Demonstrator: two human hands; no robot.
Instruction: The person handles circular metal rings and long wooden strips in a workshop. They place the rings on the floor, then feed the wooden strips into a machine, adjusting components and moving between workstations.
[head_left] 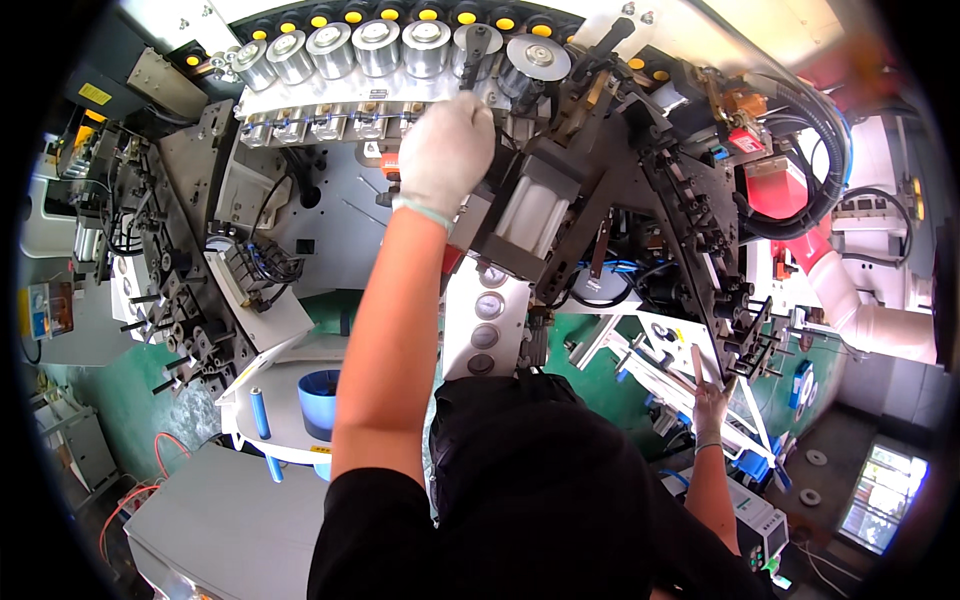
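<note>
My left hand (445, 150), in a white glove, is raised over the machine, its fingers closed at the lower end of a black lever (476, 58). The lever stands in front of the row of metal cylinders; the fingertips themselves are turned away from view. Just right of that hand sits a block-shaped pneumatic cylinder (532, 215) on a dark bracket. Off to the right and lower, my right hand (710, 405) reaches a white control panel (680, 345), one finger stretched out against it. The other fingers of this hand are small and partly hidden.
Several shiny metal rollers (376, 50) line the machine's back. Round gauges (485, 335) run down a white column before me. At left stand a blue cup (319, 405) and a grey cabinet (230, 520). Black hoses (800, 215) loop at right, near a pinkish duct (860, 305).
</note>
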